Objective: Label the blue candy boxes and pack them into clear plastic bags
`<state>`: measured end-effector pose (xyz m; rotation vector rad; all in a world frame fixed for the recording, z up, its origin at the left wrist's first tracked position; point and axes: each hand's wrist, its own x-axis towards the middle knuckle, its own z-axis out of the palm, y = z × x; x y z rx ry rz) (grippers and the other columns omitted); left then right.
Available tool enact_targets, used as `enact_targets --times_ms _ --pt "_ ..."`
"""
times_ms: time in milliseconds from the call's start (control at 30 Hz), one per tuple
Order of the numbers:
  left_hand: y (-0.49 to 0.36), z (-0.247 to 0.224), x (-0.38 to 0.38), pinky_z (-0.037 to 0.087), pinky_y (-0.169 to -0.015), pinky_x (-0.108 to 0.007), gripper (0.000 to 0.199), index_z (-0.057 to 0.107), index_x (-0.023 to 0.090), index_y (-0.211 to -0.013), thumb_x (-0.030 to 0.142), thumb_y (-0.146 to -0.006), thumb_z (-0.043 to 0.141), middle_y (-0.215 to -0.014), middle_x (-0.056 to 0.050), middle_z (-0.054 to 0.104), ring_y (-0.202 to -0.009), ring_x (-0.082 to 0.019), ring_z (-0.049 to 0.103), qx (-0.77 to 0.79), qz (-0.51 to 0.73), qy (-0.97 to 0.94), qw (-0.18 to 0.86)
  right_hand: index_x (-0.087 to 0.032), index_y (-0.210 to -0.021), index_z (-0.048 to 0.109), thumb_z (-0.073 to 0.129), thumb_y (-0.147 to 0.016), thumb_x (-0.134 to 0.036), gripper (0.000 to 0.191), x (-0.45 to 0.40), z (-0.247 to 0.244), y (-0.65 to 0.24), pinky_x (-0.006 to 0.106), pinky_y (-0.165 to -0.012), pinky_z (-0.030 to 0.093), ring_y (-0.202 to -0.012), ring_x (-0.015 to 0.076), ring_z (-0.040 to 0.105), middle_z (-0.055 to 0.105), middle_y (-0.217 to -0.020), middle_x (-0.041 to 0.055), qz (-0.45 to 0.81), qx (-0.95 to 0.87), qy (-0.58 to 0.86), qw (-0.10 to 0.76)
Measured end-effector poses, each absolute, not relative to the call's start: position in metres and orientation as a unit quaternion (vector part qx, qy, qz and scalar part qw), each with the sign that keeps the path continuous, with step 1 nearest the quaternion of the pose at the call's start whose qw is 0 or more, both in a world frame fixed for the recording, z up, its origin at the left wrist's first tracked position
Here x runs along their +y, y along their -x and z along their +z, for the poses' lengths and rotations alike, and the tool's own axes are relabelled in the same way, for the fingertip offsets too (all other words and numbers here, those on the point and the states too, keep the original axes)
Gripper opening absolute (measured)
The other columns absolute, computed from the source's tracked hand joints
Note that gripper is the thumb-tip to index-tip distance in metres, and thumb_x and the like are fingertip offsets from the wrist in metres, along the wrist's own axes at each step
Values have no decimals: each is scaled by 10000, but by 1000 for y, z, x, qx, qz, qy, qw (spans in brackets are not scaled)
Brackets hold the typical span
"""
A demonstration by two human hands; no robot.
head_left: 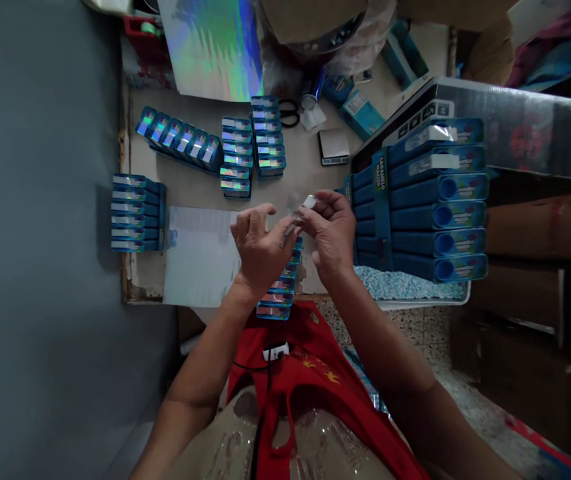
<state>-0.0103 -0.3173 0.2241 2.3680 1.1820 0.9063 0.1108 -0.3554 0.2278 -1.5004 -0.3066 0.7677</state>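
Above the table's front part, my left hand (260, 243) and my right hand (332, 230) meet at the fingertips. Between them is a small clear, shiny piece with a white end (310, 201), too small and blurred to name surely. My right thumb and fingers pinch it. The left fingertips press together against its lower part, with one finger raised and bent. Below my left hand, partly covered by it, lies a row of narrow blue boxes (276, 298) with shiny strips on their ends.
More rows of blue boxes stand at the left (135, 213) and back (180, 140). A pale sheet (200, 253) lies front left. Black-handled scissors (289, 115) and a small scale (334, 145) lie behind my hands. Larger blue boxes (415, 220) rest on a bin of blue-white pieces (410, 285).
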Motion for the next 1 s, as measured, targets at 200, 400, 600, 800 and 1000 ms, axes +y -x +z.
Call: enact_targets --times_ms 200,400,600,800,1000 --pt "8 221 -317 386 -969 -471 161 797 280 -998 403 -925 723 -1105 -90 672 -1107 -298 551 430 296 -829 200 -254 -995 579 803 -712 -228 363 -354 231 -109 256 -695 575 -781 126 665 646 -826 -57 318 -152 660 663" --pt "4 220 -316 400 -902 -449 131 803 257 -972 340 -920 717 -1009 -86 706 -1035 -286 578 451 285 -809 248 -257 -957 599 807 -697 -189 340 -352 232 -108 223 -692 562 -765 103 656 641 -809 -71 307 -179 653 669" --pt "4 222 -314 366 -906 -473 180 780 232 -959 286 -958 609 -924 -90 722 -961 -280 584 399 250 -857 212 -251 -958 580 843 -676 -241 385 -352 232 -110 271 -736 585 -808 137 688 665 -826 -57 324 -175 660 655" --pt "1 220 -312 365 -859 -453 193 763 216 -877 283 -946 595 -871 -85 726 -904 -271 599 392 233 -875 164 -258 -935 591 850 -648 -188 392 -352 230 -109 240 -707 579 -777 121 694 671 -790 -75 330 -138 649 672" --pt "0 216 -305 403 -799 -396 197 784 227 -797 256 -907 623 -773 -55 719 -792 -222 623 402 226 -860 218 -265 -940 600 839 -655 -163 385 -352 227 -109 242 -696 593 -726 111 687 655 -750 -95 338 -131 638 679"
